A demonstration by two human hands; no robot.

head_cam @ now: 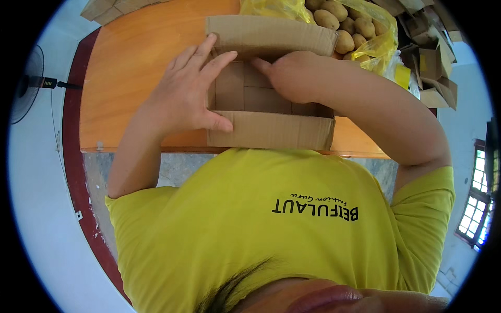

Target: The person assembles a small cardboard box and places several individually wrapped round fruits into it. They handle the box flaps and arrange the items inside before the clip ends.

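Observation:
An open cardboard box (270,131) stands at the near edge of the orange table, its long flaps folded outward. My left hand (191,86) rests on the box's left side, fingers spread, with the thumb on the near flap and the fingertips by the far flap. My right hand (289,74) reaches into the box near its far wall. Its fingers are mostly hidden by the wrist and the box, so what they touch does not show. Inside, the box bottom (258,88) shows overlapping flaps.
Potatoes (327,19) lie in a yellow plastic bag (385,25) beyond the box at the right. Several cardboard boxes (434,66) are piled at the far right, others (117,9) at the far left. A fan (33,82) stands left of the table (129,86).

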